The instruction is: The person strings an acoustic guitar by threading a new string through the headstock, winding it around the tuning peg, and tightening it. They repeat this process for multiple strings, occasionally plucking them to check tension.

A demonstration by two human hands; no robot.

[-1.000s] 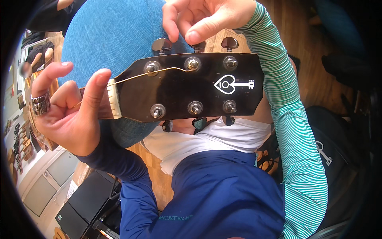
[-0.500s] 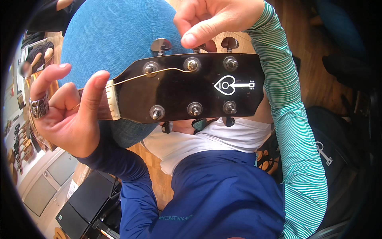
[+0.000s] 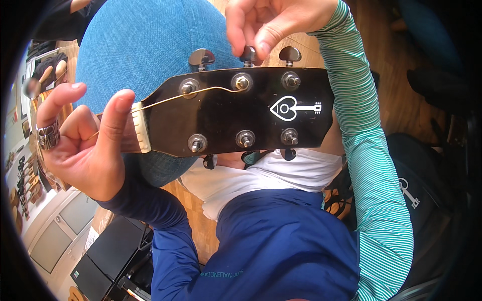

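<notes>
A guitar's black headstock (image 3: 221, 118) lies across the view, with a white heart-shaped key emblem near its right end. From the middle tuning post (image 3: 242, 82) of the far row, one gold-coloured guitar string (image 3: 193, 95) runs left over the pale nut (image 3: 141, 128). It passes behind the thumb of my left hand (image 3: 93, 155), into the curled fingers beside the neck. That hand wears a large silver ring. Beyond the far edge, my right hand (image 3: 281, 25) pinches the dark middle tuning key (image 3: 248, 55) between thumb and finger. The other posts in view carry no string.
A round blue fabric cushion (image 3: 145, 55) sits under the neck and headstock. At lower left stands a black case-like object (image 3: 113, 251). A black bag (image 3: 411, 195) is on the right, over wooden flooring. Another person's dark sleeve (image 3: 57, 25) shows at upper left.
My right thumb and fingers have shifted slightly right and up, and the middle tuning key has turned to show its broad face. My left hand has dipped slightly left.
</notes>
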